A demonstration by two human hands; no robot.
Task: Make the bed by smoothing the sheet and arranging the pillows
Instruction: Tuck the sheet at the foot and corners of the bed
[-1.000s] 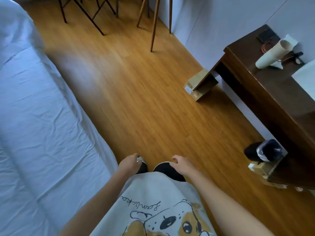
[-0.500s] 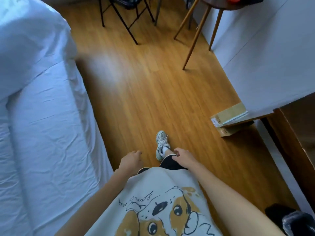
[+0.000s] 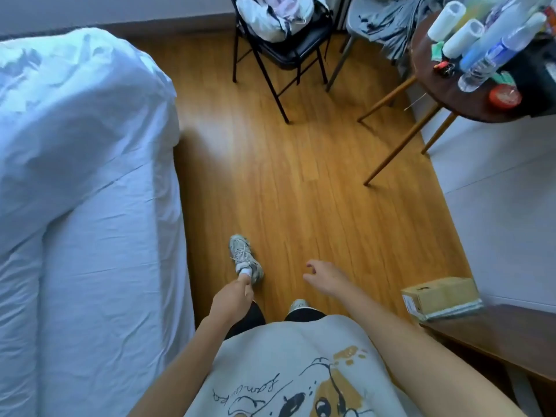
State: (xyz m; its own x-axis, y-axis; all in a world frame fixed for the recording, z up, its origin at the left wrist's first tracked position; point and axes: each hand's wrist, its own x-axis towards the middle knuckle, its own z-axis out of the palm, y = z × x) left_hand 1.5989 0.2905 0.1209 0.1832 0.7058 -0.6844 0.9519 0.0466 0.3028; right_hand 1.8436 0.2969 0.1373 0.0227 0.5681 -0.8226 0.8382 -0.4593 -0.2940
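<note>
The bed fills the left side, covered by a creased white sheet (image 3: 99,266). A bulky white duvet (image 3: 75,115) is heaped on its far end and hangs over the edge. No pillow shows. My left hand (image 3: 233,297) hangs in front of my body, just right of the bed's side, fingers loosely curled with nothing in them. My right hand (image 3: 326,279) is held out over the wooden floor, fingers relaxed and empty. Neither hand touches the bedding.
A black folding chair (image 3: 288,49) piled with clothes stands ahead. A round wooden table (image 3: 451,94) with bottles is at the far right. A cardboard box (image 3: 440,297) lies by a dark desk (image 3: 499,335) at right. Wooden floor (image 3: 285,182) runs between bed and wall.
The view has swung forward along the bed, bringing the chair and round table into sight. My left foot has stepped ahead. My right hand has moved away from my shirt.
</note>
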